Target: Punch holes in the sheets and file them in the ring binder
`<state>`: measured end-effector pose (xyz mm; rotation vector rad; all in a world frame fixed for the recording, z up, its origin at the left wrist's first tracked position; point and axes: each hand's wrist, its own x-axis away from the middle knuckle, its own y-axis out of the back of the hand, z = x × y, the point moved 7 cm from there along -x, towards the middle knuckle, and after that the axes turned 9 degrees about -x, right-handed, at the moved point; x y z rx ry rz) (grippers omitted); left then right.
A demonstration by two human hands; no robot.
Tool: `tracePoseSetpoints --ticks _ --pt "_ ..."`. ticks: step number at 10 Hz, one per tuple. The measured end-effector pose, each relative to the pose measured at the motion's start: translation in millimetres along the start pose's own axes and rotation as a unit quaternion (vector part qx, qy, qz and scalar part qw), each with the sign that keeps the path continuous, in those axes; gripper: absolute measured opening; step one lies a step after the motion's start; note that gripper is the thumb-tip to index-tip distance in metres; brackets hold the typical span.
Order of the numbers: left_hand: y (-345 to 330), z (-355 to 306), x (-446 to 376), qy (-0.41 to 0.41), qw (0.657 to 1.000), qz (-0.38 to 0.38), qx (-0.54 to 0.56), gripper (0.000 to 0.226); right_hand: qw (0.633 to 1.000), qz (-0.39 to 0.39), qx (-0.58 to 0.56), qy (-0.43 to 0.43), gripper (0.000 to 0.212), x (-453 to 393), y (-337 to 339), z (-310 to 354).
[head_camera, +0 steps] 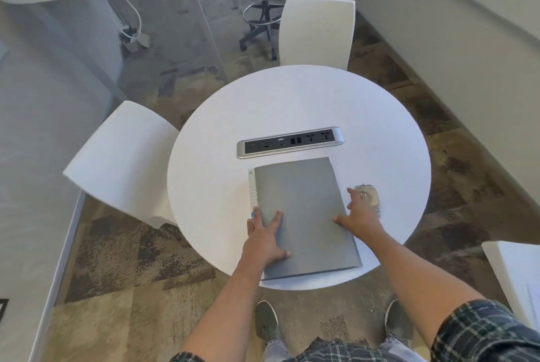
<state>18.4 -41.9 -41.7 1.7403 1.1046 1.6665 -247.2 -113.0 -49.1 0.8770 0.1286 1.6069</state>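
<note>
Patchy brown-and-tan carpet surrounds a round white desk, with two white chairs drawn up, one at its far edge and one to its left, and a black swivel stool farther back. Set into the desk top I see a silver power and data strip. Just nearer than it lies the grey ring binder, closed and flat, its near corner reaching the desk's front edge; a white index sheet with printed lines peeks out along its left side. My left hand lies palm-down on the binder's near-left corner, fingers spread, thumb on the cover, its grip wide open and pressing rather than clasping. My right hand rests at the binder's right edge, fingers splayed, grip likewise open with nothing clasped. Just beyond its fingertips sits a small pale object, blurred; I cannot tell whether it is the hole punch. Plaid sleeves and grey shoes show below.
</note>
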Motion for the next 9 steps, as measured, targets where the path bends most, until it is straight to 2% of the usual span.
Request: tracePoseSetpoints --ticks 1,2,3,6,7,9 --pt "-3.6 -0.3 -1.7 -0.004 1.000 -0.030 -0.004 0.114 0.980 -0.006 0.189 0.064 0.081 5.9 -13.0 5.8" --pt "-5.6 -0.9 -3.1 -0.004 0.998 -0.055 -0.043 0.114 0.946 0.038 0.302 0.115 0.073 10.2 -33.8 4.6" --pt "-8.7 -2.1 -4.8 0.002 0.995 -0.061 -0.078 0.114 0.935 0.065 0.329 0.115 0.077 10.3 -43.6 -4.5" --pt "-11.1 -6.0 -11.4 0.014 0.989 -0.079 -0.128 0.115 0.939 0.108 0.312 0.098 0.080 3.7 -47.9 -14.7" --pt "-2.1 -8.7 -8.7 0.014 0.989 -0.081 -0.122 0.112 0.935 0.086 0.327 0.110 0.081 8.6 -42.0 -7.7" --pt "45.8 -5.1 0.4 -0.024 0.959 -0.250 -0.134 0.097 0.913 -0.044 0.316 0.255 0.086 17.8 -12.5 36.4"
